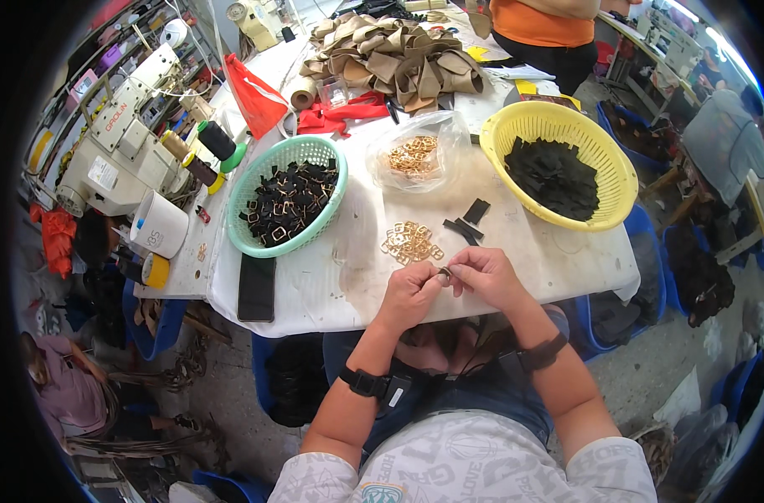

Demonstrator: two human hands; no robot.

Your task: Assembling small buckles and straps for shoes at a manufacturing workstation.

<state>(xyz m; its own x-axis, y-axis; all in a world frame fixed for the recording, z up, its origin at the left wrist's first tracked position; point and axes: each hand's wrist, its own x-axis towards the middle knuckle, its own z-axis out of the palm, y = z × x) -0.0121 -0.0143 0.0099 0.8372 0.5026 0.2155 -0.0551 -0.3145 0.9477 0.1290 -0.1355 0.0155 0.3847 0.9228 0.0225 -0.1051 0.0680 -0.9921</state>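
While both hands meet at the table's near edge, the lines below read the scene outward from that pinch.

Left hand: left hand [411, 293] is curled in, thumb and forefinger closed on one side of a small buckle piece [445, 272], bracing it while the other hand works.

Right hand: right hand [485, 277] pinches the same piece from the opposite side, fingertips shut tight on it; whether a black strip is already threaded through is too small to tell.

Piece in the grip: held just above the table [558, 260] edge, close to the body and right under the eyes, likely for control of such a tiny part.

Just beyond the grip: a loose heap of gold buckles [411, 241] lies within a short reach, and black strips [468, 220] sit a little further out to the right, both seemingly laid ready for pick-up.

Further out, left of the grip: a green basket [264, 243] holds black pieces with buckles on them.

Further out, right of the grip: a yellow basket [604, 155] holds plain black pieces.

Straight ahead, well beyond: a clear bag of buckles [415, 151] stands open, looking like the stock supply.

Left of the grip, at the edge: a dark phone [256, 287] lies flat, apart from the work.
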